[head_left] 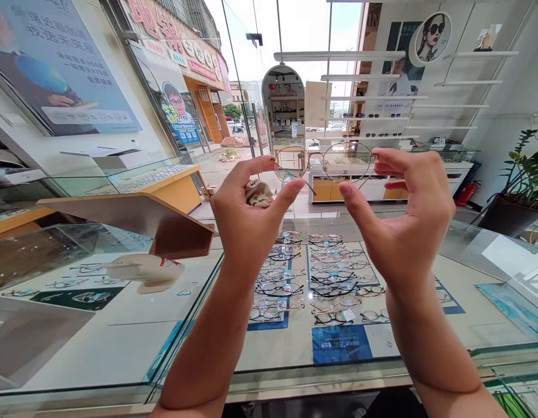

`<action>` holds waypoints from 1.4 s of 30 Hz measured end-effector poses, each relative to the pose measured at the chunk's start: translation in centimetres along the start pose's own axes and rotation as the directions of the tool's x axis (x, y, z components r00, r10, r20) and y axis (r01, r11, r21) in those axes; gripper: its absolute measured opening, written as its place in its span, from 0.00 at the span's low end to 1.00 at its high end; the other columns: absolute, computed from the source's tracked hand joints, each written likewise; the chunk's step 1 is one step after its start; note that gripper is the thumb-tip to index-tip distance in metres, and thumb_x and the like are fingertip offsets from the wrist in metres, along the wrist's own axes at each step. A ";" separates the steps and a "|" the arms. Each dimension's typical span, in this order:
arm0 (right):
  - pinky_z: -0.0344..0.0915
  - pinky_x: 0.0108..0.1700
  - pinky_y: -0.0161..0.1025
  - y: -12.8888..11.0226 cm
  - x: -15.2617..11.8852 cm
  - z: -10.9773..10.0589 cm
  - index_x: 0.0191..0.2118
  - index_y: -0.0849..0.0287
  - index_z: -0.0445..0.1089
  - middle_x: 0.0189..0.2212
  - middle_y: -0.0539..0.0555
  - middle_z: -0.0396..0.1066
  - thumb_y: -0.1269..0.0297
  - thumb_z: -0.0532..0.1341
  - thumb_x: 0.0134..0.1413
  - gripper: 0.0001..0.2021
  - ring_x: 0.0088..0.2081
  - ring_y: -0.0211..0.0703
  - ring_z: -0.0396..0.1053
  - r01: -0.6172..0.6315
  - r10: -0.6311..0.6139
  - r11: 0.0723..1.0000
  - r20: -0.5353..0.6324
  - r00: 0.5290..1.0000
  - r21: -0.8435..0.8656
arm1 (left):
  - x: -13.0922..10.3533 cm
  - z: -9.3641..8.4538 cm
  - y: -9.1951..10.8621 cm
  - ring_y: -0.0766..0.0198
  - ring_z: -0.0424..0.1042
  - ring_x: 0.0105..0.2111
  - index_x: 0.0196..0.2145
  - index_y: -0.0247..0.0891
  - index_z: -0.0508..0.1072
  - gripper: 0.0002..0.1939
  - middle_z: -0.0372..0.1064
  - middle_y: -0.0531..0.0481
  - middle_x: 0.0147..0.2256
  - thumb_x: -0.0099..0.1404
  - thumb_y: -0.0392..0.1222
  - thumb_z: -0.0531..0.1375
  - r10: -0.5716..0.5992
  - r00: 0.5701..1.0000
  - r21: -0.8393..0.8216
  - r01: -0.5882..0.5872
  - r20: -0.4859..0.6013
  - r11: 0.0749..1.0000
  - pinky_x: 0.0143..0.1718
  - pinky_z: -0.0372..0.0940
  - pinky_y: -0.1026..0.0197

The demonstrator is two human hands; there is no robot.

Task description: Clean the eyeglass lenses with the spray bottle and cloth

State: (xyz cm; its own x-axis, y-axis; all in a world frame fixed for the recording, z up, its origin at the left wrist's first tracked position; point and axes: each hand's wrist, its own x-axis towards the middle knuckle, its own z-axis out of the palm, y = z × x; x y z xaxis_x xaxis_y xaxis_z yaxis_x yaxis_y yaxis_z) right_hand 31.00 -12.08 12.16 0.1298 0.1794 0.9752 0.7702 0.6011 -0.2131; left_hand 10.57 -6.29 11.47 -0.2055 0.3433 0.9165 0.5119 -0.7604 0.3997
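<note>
A pair of thin-rimmed round eyeglasses [324, 164] is held up at chest height above the glass counter, lenses facing away from me. At its left edge, my left hand [255, 215] grips the frame between fingers and thumb. My right hand [408, 215] holds the opposite edge the same way, index finger at the outer rim and thumb below. One dark temple tip shows near my left thumb. Under my hands, rows of eyeglasses [332, 278] lie inside the display case.
A brown angled board [133, 217] and a pale hand-shaped stand [142, 270] are on the left. Blue-and-white cards [340, 343] lie in the case [277, 354]. Beyond are an arched mirror [284, 104], wall shelves [360, 78] and a potted plant [519, 180] at right.
</note>
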 end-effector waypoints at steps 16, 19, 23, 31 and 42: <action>0.80 0.53 0.59 0.9 0.2 0.2 0.58 0.53 0.78 0.52 0.60 0.84 0.49 0.68 0.67 0.20 0.50 0.56 0.83 -0.251 0.233 0.965 0.185 0.955 0.079 | -0.5 0.0 -0.2 0.47 0.77 0.50 0.50 0.52 0.78 0.21 0.78 0.47 0.46 0.66 0.57 0.78 0.149 0.987 0.110 -0.142 -0.057 0.984 0.51 0.73 0.44; 0.79 0.52 0.58 1.1 0.2 0.3 0.59 0.52 0.78 0.52 0.60 0.84 0.48 0.67 0.68 0.20 0.49 0.56 0.83 -0.267 0.247 0.962 0.229 0.941 0.058 | -0.6 -0.1 -0.3 0.47 0.77 0.51 0.51 0.50 0.77 0.22 0.77 0.47 0.46 0.67 0.58 0.78 0.164 0.985 0.118 -0.156 -0.057 0.981 0.52 0.72 0.44; 0.79 0.53 0.59 1.0 0.3 0.2 0.59 0.53 0.79 0.54 0.61 0.85 0.49 0.66 0.68 0.21 0.49 0.57 0.83 -0.304 0.282 0.952 0.265 0.922 0.044 | -0.6 -0.1 -0.5 0.44 0.76 0.54 0.52 0.49 0.75 0.24 0.76 0.46 0.48 0.67 0.60 0.77 0.166 0.985 0.136 -0.159 -0.043 0.978 0.53 0.71 0.43; 0.79 0.54 0.59 1.3 0.1 0.5 0.60 0.53 0.79 0.54 0.61 0.85 0.50 0.67 0.67 0.21 0.47 0.56 0.83 -0.280 0.258 0.958 0.246 0.934 0.059 | -0.4 -0.3 0.4 0.43 0.76 0.52 0.50 0.55 0.75 0.22 0.76 0.47 0.48 0.65 0.58 0.78 0.183 0.982 0.116 -0.177 -0.040 0.977 0.53 0.71 0.39; 0.77 0.61 0.66 0.5 0.0 0.3 0.59 0.49 0.75 0.57 0.61 0.81 0.55 0.69 0.68 0.17 0.57 0.62 0.80 -0.135 0.131 0.990 0.088 0.988 0.043 | -0.1 -0.1 -0.3 0.49 0.80 0.46 0.50 0.50 0.80 0.26 0.83 0.46 0.49 0.65 0.68 0.75 0.043 0.999 0.070 -0.043 0.000 0.997 0.47 0.74 0.46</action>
State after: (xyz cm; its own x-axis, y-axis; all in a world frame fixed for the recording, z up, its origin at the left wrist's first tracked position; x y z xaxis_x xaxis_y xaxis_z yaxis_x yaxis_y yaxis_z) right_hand 31.15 -11.55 12.07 0.1740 0.3242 0.9299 0.7180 0.6045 -0.3451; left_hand 10.36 -6.19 11.27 -0.1833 0.3098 0.9330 0.5776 -0.7340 0.3572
